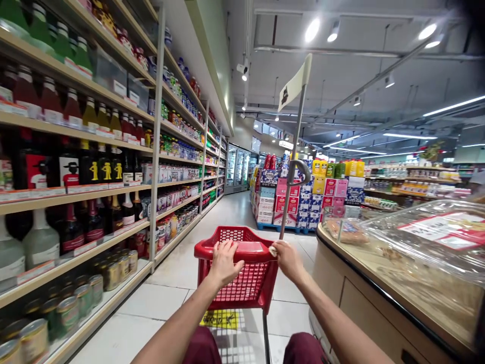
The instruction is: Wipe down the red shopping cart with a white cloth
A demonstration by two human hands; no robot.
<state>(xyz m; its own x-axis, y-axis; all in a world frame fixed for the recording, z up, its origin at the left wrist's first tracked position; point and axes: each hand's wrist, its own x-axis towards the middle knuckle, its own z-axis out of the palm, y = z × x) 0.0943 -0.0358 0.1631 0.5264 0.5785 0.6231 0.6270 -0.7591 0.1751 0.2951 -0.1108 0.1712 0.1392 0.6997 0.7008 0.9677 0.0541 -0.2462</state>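
A small red plastic shopping cart [248, 280] with a lattice basket stands in front of my legs. My left hand [226, 263] lies over the cart's red handle [250, 248], fingers forward and thumb spread apart. At the handle's right end, my right hand [288, 260] is closed, with a small white crumpled wad [273, 251] showing at its fingers. Whether it also grips the handle is hidden. Just beyond that hand rises a grey pole [290, 197] with a curved grey hook [299, 173] and a cream flag [295, 83] at the top.
Shelves of bottles and cans [76, 192] line the left side. On the right, close to the cart, stands a counter [364, 298] with clear plastic covers [428, 242]. Stacked drink cartons [286, 202] stand ahead, beside a tiled aisle [231, 210] leading to glass-door fridges [239, 164].
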